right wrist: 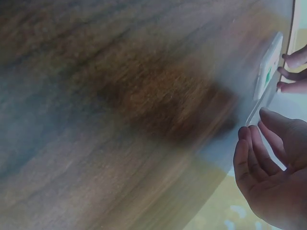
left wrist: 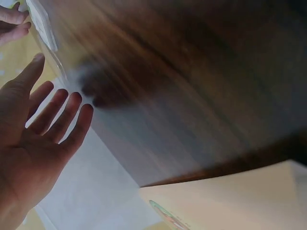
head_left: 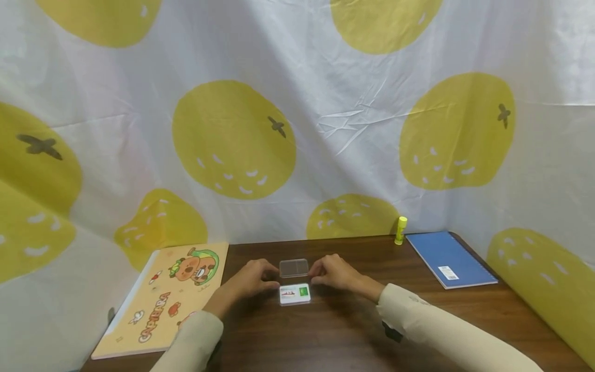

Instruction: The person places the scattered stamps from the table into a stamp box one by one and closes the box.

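Note:
A small flat clear plastic case (head_left: 295, 294) lies on the brown table, a white printed card with red and green marks showing in it. Just beyond it is a matching clear, see-through lid or tray (head_left: 294, 268). My left hand (head_left: 254, 277) is at the left side of both pieces, its fingers loosely spread in the left wrist view. On the other side, my right hand (head_left: 335, 272) has its fingertips close to the right edge of the clear piece, fingers gently bent. Whether those fingertips touch the edge, I cannot tell.
A yellow capybara-printed pad (head_left: 172, 294) lies on the left of the table (head_left: 297, 341). At the right are a blue notebook (head_left: 448, 258) and, at the back edge, an upright yellow glue stick (head_left: 401, 230). A lemon-patterned curtain (head_left: 316, 155) hangs behind.

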Available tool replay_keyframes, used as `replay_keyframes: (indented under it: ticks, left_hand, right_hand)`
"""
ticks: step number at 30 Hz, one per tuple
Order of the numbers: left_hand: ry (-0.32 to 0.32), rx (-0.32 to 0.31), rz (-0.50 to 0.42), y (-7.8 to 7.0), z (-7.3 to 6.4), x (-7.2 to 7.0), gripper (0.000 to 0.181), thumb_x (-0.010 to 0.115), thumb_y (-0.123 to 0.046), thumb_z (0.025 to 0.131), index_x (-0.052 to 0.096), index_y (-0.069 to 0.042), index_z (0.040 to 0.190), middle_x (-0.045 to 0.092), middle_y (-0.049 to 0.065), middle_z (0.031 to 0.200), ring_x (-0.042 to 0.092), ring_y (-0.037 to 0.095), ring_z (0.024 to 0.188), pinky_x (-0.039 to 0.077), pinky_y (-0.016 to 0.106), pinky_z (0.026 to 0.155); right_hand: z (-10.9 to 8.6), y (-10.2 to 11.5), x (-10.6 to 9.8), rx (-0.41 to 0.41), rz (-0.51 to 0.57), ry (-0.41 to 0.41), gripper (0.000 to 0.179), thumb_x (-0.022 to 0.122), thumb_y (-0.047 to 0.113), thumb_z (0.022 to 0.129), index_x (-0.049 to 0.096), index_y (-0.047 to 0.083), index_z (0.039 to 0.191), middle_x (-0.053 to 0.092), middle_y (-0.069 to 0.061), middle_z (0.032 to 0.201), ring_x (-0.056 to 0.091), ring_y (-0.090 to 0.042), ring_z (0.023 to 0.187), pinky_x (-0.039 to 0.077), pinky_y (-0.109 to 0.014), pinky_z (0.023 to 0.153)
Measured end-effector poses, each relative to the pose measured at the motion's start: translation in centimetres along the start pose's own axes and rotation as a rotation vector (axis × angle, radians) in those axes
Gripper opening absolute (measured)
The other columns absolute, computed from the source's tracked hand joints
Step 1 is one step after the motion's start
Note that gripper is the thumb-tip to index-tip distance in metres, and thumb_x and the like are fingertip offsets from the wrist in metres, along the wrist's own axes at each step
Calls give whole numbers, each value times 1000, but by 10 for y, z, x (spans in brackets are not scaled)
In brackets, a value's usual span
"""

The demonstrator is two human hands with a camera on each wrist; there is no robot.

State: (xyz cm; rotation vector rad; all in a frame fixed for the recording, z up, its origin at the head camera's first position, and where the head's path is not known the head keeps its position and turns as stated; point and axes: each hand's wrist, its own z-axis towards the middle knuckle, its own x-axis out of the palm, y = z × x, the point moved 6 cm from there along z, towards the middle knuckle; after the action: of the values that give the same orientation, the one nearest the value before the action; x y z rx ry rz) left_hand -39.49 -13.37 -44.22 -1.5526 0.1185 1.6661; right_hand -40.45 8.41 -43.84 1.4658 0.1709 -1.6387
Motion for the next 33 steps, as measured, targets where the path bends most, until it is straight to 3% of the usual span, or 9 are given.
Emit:
replay_keyframes:
  ticks: [4,7,11,14,22,28,33]
  left_hand:
    - [-17,-42,15,9,1,-2,34,82,-17,90,73,5,115,72,20,112,69,36,104,56,51,89]
    - [-24,-109,40,16,4,-2,39,83,-21,90,72,2,119,72,18,118,68,35,110,55,51,95]
    - [-38,-184,93,20,10,-1,47,84,-29,89,70,-1,125,69,15,126,63,35,122,50,51,104]
    - [-44,-205,122,21,14,2,54,85,-34,88,69,-3,128,68,14,130,62,34,125,49,51,105]
    - [-33,-196,148,20,24,10,58,86,-36,86,67,-4,131,68,12,131,63,31,124,51,50,102]
    - [-15,-159,169,20,32,14,56,85,-35,87,68,-5,131,70,10,129,65,30,120,53,49,99]
    - [3,-164,172,21,35,18,51,83,-35,89,69,-7,130,71,9,127,65,28,115,54,50,95]
  right_hand:
    - [3,-8,-2,52,-8,-4,15,82,7,88,79,2,101,78,-8,92,73,-20,84,58,-28,73]
    - [6,-15,-2,95,-29,-13,21,84,8,87,77,-1,105,78,-11,97,74,-25,89,60,-34,77]
    - [12,-23,1,154,-50,-22,34,85,9,86,73,-5,114,76,-17,108,73,-31,102,58,-42,90]
    - [17,-26,4,192,-44,-23,43,86,10,85,69,-7,121,73,-21,118,69,-36,114,54,-47,99]
    - [25,-26,12,248,-32,11,52,86,12,85,66,-6,129,69,-22,130,62,-38,126,49,-49,107]
    - [33,-23,16,244,-39,39,56,87,14,85,65,-4,133,69,-21,130,65,-35,121,52,-48,102]
    - [35,-20,22,232,-27,70,58,84,14,88,62,-2,139,68,-21,130,68,-33,112,55,-46,94]
